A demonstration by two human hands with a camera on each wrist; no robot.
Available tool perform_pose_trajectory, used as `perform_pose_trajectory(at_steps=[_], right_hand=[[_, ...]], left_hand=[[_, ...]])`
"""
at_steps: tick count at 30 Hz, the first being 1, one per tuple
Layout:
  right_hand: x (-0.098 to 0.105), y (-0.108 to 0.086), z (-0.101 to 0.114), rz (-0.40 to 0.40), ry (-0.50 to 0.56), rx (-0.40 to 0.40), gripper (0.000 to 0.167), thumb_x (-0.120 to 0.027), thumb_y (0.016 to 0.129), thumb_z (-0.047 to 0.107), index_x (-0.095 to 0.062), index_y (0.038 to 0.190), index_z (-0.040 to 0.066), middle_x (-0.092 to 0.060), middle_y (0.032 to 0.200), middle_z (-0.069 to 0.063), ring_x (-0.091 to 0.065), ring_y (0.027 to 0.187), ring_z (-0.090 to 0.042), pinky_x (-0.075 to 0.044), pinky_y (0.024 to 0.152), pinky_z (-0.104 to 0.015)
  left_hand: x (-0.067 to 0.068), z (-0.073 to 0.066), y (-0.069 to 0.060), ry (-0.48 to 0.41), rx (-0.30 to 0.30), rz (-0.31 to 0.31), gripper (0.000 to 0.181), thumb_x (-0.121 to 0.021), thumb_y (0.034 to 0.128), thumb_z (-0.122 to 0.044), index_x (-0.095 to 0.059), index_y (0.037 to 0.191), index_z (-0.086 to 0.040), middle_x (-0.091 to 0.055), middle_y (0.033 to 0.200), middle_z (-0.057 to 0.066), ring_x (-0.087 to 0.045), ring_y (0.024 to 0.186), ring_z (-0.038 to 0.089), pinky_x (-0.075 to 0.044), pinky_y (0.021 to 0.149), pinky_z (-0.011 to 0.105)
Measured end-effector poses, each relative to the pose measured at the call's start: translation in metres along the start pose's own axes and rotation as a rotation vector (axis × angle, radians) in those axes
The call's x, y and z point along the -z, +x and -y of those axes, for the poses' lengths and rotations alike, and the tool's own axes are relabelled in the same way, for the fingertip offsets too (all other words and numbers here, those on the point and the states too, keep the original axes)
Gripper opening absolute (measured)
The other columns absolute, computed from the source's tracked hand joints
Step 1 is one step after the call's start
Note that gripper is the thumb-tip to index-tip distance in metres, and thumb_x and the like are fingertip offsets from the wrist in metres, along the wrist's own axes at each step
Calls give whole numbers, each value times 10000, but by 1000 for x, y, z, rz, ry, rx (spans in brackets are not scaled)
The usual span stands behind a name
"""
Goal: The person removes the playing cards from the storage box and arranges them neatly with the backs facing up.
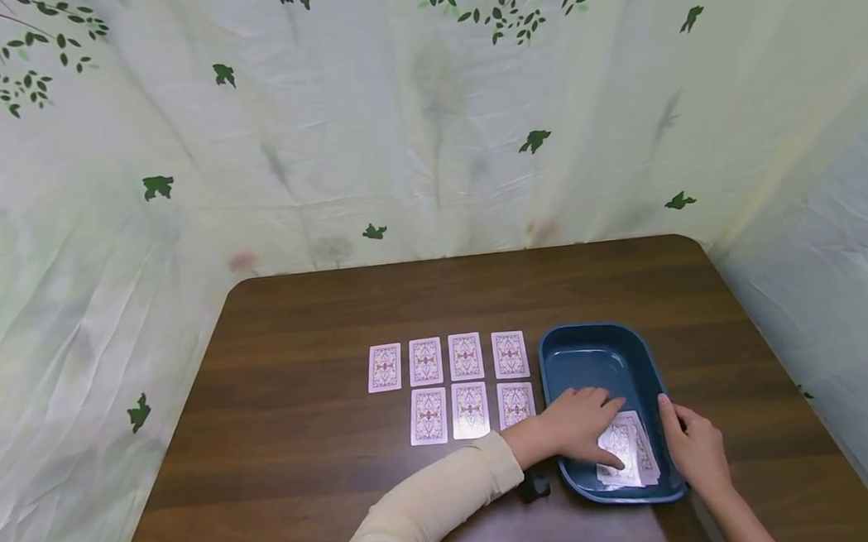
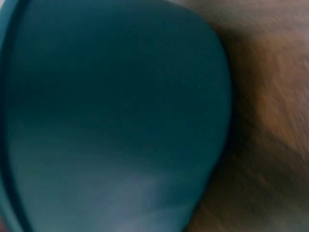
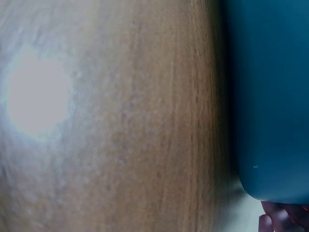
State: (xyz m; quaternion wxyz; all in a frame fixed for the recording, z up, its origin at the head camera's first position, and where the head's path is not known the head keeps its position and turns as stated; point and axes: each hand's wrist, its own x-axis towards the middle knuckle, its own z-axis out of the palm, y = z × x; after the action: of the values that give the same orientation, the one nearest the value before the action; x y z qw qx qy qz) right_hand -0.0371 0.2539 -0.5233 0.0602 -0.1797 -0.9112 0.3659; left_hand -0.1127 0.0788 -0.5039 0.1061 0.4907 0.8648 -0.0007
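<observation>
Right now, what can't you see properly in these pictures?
Head view: fronts of the row cards; they lie backs-up.
Head view: the number of tray cards; they overlap, and the left hand covers part.
Right wrist view: some fingers, cut off by the picture's edge.
Left wrist view: wood grain, blurred.

Pale cloth (image 1: 366,142) hangs behind the table (image 1: 287,437) and down both sides of it, tinted faintly green and white, with a cooler, bluish cast at the right. Soft creases run through it, plainest at the left. Leafy branches (image 1: 507,5) are printed along its top, in the left corner and right of the middle, while small dark green shapes (image 1: 534,141) are scattered below. Faint grey and reddish smudges (image 1: 243,261) mark the lower part. The table is dark brown with wood grain and rounded far corners. In the right wrist view, a bright white glare (image 3: 37,94) shines on its surface.
</observation>
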Motion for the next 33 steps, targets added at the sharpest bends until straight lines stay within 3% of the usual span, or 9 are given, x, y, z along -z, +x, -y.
perform_pose_trajectory(at_steps=[6, 12, 21, 28, 33], right_hand=[[0, 0, -1, 17, 0, -10, 553, -373, 979, 386, -601, 1093, -105, -592, 1018, -302, -557, 826, -378, -431, 675, -492], [0, 0, -1, 13, 5, 8, 549, -373, 980, 380, -600, 1102, -104, -585, 1040, -308, -558, 864, -408, -423, 710, -532], [0, 1, 0, 17, -1, -6, 541, -376, 982, 370, -595, 1102, -110, -575, 1051, -314, -551, 877, -420, -410, 727, -540], [0, 2, 0, 10, -22, 3, 554, -365, 978, 395, -617, 1072, -90, -607, 958, -267, -539, 770, -341, -425, 624, -454], [0, 2, 1, 12, -27, 0, 566, -355, 978, 403, -618, 1078, -88, -612, 936, -247, -535, 756, -320, -429, 599, -408]], left_hand=[[-4, -13, 10, 54, 39, 90, 930, -538, 696, -743, -323, 1434, -220, -422, 1315, -26, -389, 1172, 106, -352, 939, 314], [-7, -22, 15, 129, 56, 105, 944, -596, 661, -728, -311, 1435, -270, -412, 1308, -16, -403, 1125, 115, -379, 884, 303], [-8, -24, 18, 74, 70, 88, 952, -684, 637, -660, -306, 1432, -297, -431, 1223, -7, -394, 1039, 105, -358, 838, 267], [-5, -28, 19, 1, 107, 88, 984, -777, 592, -558, -313, 1426, -319, -415, 1206, -4, -386, 1021, 115, -333, 826, 267], [-4, -30, 19, -64, 93, 77, 967, -804, 608, -466, -314, 1429, -318, -387, 1201, -2, -397, 988, 120, -379, 788, 257]])
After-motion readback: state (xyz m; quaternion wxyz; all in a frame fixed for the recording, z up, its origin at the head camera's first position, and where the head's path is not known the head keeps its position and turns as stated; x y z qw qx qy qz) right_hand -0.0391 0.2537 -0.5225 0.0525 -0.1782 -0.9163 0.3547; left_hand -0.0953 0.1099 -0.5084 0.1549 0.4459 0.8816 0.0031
